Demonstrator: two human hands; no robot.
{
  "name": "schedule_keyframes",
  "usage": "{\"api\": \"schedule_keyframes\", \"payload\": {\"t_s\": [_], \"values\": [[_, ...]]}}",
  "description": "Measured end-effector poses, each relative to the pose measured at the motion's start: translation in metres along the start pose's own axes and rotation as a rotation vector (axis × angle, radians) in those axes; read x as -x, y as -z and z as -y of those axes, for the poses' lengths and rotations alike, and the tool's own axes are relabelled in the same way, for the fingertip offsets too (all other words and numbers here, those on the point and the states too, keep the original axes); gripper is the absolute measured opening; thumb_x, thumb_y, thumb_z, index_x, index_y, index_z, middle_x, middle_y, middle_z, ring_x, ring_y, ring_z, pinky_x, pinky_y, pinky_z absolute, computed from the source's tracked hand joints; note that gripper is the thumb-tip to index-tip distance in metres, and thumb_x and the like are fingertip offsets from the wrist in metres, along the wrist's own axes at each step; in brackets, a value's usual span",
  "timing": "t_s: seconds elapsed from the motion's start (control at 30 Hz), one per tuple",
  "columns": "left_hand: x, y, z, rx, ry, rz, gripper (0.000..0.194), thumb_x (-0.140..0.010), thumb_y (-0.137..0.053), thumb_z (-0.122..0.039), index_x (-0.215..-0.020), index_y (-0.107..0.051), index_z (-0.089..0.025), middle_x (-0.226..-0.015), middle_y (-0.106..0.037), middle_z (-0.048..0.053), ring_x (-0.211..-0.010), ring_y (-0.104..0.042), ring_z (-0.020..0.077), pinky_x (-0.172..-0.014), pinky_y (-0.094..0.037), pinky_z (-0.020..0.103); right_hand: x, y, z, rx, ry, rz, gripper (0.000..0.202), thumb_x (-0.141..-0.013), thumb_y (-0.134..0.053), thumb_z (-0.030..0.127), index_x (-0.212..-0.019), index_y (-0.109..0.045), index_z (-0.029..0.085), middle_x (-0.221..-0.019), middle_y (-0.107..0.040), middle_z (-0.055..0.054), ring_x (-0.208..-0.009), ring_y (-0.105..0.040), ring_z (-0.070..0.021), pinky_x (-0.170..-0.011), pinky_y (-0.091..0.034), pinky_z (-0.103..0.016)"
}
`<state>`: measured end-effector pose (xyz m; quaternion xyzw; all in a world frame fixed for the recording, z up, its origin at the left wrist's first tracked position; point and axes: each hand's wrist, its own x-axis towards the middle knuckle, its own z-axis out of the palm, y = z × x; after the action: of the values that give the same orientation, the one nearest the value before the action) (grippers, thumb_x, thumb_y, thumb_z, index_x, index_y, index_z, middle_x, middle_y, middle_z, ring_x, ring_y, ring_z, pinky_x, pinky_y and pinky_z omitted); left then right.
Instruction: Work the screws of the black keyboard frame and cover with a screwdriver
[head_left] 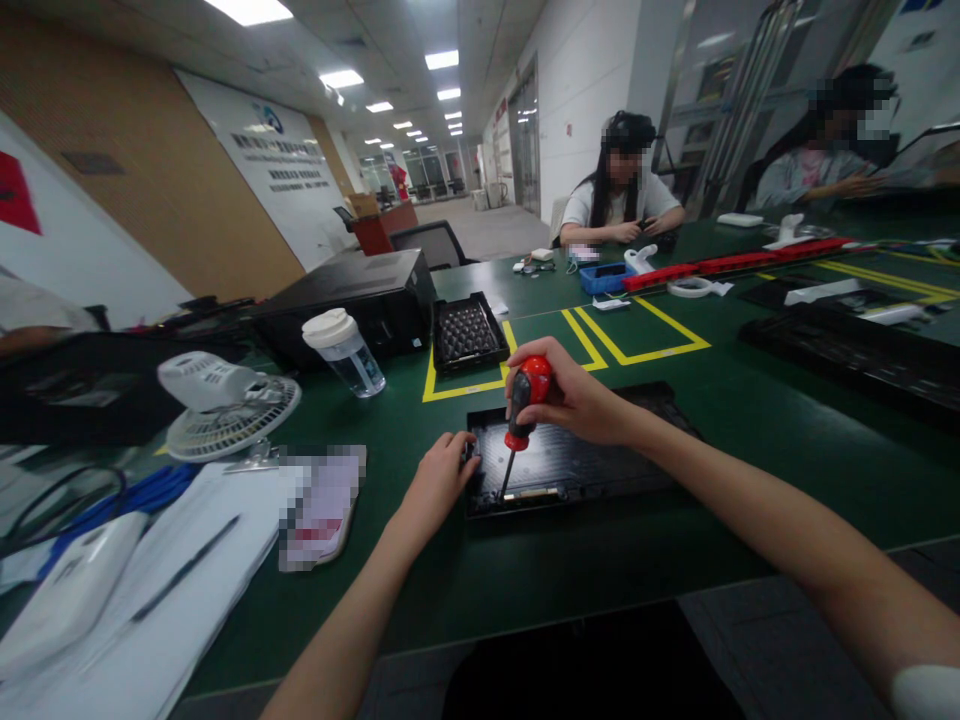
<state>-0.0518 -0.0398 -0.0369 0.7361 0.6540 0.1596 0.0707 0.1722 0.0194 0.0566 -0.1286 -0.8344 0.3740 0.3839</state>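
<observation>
A black rectangular panel (577, 462) with raised edges lies on the green table in front of me. My right hand (551, 392) is wrapped round a red and grey screwdriver (519, 400). The screwdriver leans slightly, its tip down at the left end of a thin light strip (534, 495) near the panel's front edge. My left hand (450, 465) rests at the panel's left edge, fingers bent over a small dark part there that I cannot make out. A black tray with a bumpy pattern (469, 332) lies behind the panel.
On the left are a cup (346, 352), a white fan (229, 405), a phone (324, 508), papers (217, 590) and a black case (360, 300). Farther back are a blue tray (604, 278) and a red strip (720, 265). Two people sit across the table.
</observation>
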Motion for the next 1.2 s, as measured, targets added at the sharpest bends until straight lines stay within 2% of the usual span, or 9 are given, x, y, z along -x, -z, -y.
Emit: {"api": "schedule_keyframes", "payload": {"t_s": [0.47, 0.7, 0.87, 1.03, 1.2], "values": [[0.001, 0.000, 0.002, 0.030, -0.007, -0.004, 0.023, -0.085, -0.050, -0.024, -0.106, -0.055, -0.019, -0.096, -0.056, 0.006, -0.081, -0.059, 0.0182, -0.077, -0.047, 0.032, -0.001, -0.002, 0.007, 0.000, 0.008, 0.052, 0.046, -0.076, -0.067, 0.025, -0.111, -0.037, 0.019, -0.096, -0.049, -0.003, -0.073, -0.053, -0.0110, -0.065, -0.047, -0.025], [0.001, -0.002, 0.004, 0.026, -0.012, -0.018, 0.022, -0.085, -0.051, -0.024, -0.105, -0.055, -0.018, -0.095, -0.056, 0.006, -0.076, -0.059, 0.0167, -0.074, -0.047, 0.030, -0.007, -0.003, 0.016, 0.046, 0.021, 0.118, 0.045, -0.077, -0.066, 0.021, -0.111, -0.037, 0.017, -0.097, -0.050, -0.004, -0.082, -0.052, -0.0115, -0.073, -0.044, -0.025], [0.001, -0.002, 0.003, 0.014, -0.011, -0.024, 0.023, -0.084, -0.052, -0.023, -0.106, -0.056, -0.018, -0.094, -0.056, 0.006, -0.078, -0.058, 0.0172, -0.075, -0.047, 0.030, -0.012, -0.004, 0.022, 0.102, 0.035, 0.160, 0.044, -0.078, -0.064, 0.018, -0.113, -0.036, 0.016, -0.093, -0.051, -0.003, -0.077, -0.051, -0.0100, -0.068, -0.042, -0.023], [0.000, -0.003, 0.003, 0.007, 0.002, -0.024, 0.020, -0.083, -0.053, -0.020, -0.103, -0.057, -0.018, -0.094, -0.056, 0.007, -0.078, -0.059, 0.0172, -0.075, -0.047, 0.031, -0.016, -0.006, 0.025, 0.135, 0.054, 0.199, 0.045, -0.079, -0.064, 0.022, -0.113, -0.036, 0.015, -0.086, -0.050, 0.000, -0.070, -0.049, -0.0088, -0.065, -0.040, -0.022], [0.000, -0.003, 0.005, 0.030, -0.011, -0.022, 0.019, -0.084, -0.051, -0.021, -0.103, -0.057, -0.018, -0.099, -0.057, 0.008, -0.082, -0.059, 0.0188, -0.077, -0.047, 0.032, -0.021, -0.008, 0.026, 0.186, 0.091, 0.226, 0.044, -0.080, -0.064, 0.024, -0.113, -0.037, 0.015, -0.087, -0.049, 0.000, -0.072, -0.049, -0.0090, -0.065, -0.040, -0.021]]}}
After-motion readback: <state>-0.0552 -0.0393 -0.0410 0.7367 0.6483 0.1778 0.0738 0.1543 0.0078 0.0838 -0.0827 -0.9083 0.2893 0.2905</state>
